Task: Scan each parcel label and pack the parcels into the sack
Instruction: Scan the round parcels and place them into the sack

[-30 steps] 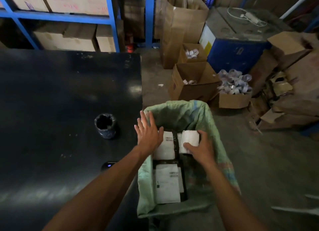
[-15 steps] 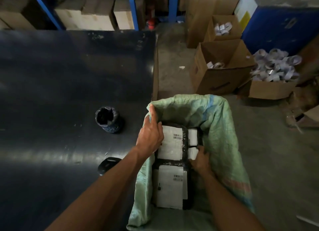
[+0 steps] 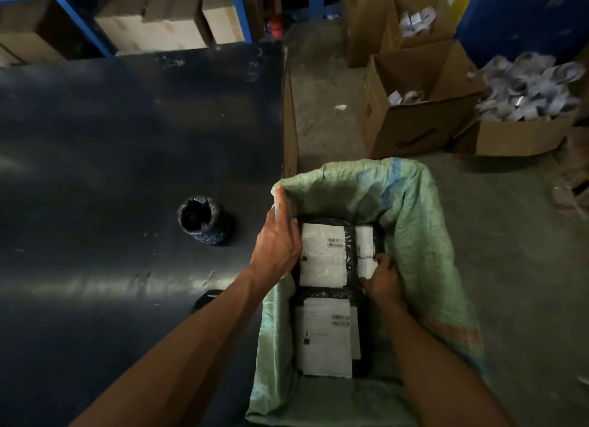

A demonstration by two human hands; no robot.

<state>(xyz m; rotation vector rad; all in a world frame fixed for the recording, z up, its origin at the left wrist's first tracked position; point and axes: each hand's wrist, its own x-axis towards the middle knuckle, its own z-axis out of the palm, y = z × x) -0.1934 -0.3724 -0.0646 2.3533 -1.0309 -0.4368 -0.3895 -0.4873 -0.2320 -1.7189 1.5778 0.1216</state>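
The left hand (image 3: pixel 276 247) pulls the soft green woven sack (image 3: pixel 414 222) open, while the right hand (image 3: pixel 382 278) pinches the small, probably light black-wrapped parcel with white label (image 3: pixel 365 251) by its near edge.

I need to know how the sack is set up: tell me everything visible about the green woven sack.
The green woven plastic sack stands open beside the black table, with a blue stripe and faded reddish band. It holds black-wrapped parcels with white labels. The left hand touches its rim; the right hand reaches inside.
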